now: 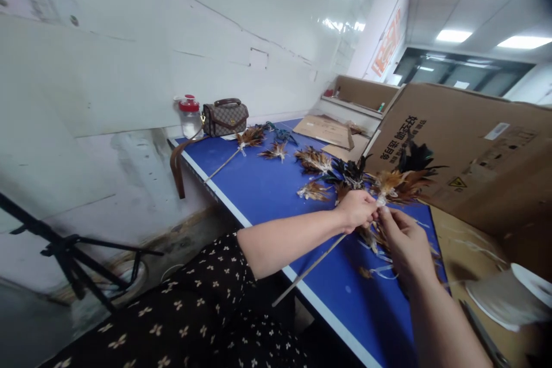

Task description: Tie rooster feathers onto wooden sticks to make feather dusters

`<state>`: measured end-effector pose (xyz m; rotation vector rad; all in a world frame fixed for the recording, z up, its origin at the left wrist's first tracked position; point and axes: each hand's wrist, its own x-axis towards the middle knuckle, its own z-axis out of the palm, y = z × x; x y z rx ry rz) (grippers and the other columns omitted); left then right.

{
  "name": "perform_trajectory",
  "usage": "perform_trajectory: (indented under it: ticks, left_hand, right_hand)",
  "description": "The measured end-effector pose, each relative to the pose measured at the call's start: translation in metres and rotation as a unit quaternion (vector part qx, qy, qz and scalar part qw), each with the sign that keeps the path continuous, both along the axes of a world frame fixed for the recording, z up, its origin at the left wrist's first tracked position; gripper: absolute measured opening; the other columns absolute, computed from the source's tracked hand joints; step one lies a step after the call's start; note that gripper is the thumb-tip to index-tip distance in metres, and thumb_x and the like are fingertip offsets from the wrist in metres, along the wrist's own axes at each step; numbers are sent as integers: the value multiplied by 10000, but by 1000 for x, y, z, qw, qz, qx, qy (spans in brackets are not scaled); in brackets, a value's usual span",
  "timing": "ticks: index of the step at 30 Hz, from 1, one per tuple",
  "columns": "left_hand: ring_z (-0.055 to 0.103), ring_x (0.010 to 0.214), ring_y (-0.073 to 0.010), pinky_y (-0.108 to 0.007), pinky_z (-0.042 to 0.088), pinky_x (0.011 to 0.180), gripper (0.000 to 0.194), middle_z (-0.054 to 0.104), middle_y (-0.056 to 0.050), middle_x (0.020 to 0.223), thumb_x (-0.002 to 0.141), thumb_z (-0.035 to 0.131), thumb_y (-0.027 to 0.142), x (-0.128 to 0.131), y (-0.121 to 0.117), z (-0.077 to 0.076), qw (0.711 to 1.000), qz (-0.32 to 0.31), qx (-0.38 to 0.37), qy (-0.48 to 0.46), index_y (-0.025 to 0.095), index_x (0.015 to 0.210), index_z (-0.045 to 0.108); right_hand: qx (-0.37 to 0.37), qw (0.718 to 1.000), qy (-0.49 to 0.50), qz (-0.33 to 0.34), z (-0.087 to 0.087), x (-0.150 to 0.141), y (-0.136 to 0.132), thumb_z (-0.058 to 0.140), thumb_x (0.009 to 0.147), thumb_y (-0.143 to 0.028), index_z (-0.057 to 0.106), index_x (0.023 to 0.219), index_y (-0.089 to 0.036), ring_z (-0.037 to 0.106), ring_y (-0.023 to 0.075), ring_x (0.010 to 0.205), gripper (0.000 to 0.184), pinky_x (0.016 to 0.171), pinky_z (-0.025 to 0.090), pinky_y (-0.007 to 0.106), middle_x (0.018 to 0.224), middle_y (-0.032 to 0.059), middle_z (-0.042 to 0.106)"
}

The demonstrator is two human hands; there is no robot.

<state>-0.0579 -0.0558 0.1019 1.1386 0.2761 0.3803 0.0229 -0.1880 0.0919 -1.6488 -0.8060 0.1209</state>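
Note:
My left hand point(357, 211) is closed around a thin wooden stick point(308, 270), which slants down past the table's front edge. At the upper end sits a bunch of brown and dark feathers point(393, 181), bound at its base with white tape point(381, 200). Thumb and fingers of my right hand point(407, 236) pinch at this binding, touching the white tape; the fingertips partly hide it. Under and around my hands lie more feather bunches, among them a brown one point(314, 190) and a dark green-black one point(350, 171).
A spool of white tape point(511, 296) and scissors point(485, 336) lie on cardboard at right. A large carton point(466, 155) stands behind. On the blue table point(254, 184) are another feather-tipped stick point(224, 165), a handbag point(225, 119) and a red-lidded jar point(190, 121). A black tripod point(69, 250) stands left.

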Motion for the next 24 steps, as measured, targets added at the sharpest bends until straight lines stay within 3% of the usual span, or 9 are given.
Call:
perform_trajectory:
  ticks: [4, 7, 10, 14, 18, 24]
  left_hand:
    - [411, 445, -43, -183, 299, 467, 259, 613, 48, 646, 1097, 689, 233, -11, 2, -1, 997, 7, 78, 20, 175, 866, 586]
    - [439, 463, -50, -182, 305, 471, 302, 612, 41, 646, 1095, 722, 323, -26, 4, -6, 994, 5, 105, 35, 173, 862, 600]
    - [384, 451, -35, -169, 267, 465, 354, 576, 52, 643, 1060, 778, 391, -45, 4, -12, 998, -11, 50, 28, 181, 856, 579]
    - [287, 452, -17, -154, 186, 460, 443, 515, 66, 642, 929, 908, 456, -69, 2, -18, 994, -92, -52, -28, 200, 856, 554]
    - [211, 474, -17, -154, 127, 467, 513, 451, 84, 646, 793, 1000, 458, -89, 2, -26, 978, -165, -109, -70, 213, 889, 559]
    - [200, 499, -42, -196, 65, 473, 439, 408, 74, 649, 783, 988, 386, -102, -3, -33, 961, -218, -154, -78, 196, 926, 620]
  right_hand:
    - [-4, 998, 56, 8, 2, -1, -1, 956, 698, -851, 831, 965, -143, 390, 105, 519, 766, 461, 262, 233, 610, -29, 580]
    - [34, 996, 80, -3, -7, -7, 1, 1016, 636, -808, 828, 917, -126, 336, 83, 488, 761, 442, 220, 227, 551, -49, 527]
    - [68, 991, 110, 15, -21, -17, 4, 1036, 621, -786, 841, 984, -122, 331, 78, 469, 782, 425, 222, 223, 549, -56, 527]
    - [83, 986, 131, 55, -29, -33, 1, 1063, 630, -728, 845, 1013, -139, 376, 81, 467, 736, 425, 266, 224, 588, -42, 563]
    - [91, 972, 161, 142, -24, -43, -4, 1092, 641, -646, 810, 864, -166, 352, 78, 445, 599, 422, 291, 239, 550, -69, 467]
    - [74, 960, 175, 208, -18, -46, -7, 1081, 642, -656, 679, 641, -190, 296, 75, 450, 615, 417, 281, 247, 521, -90, 338]
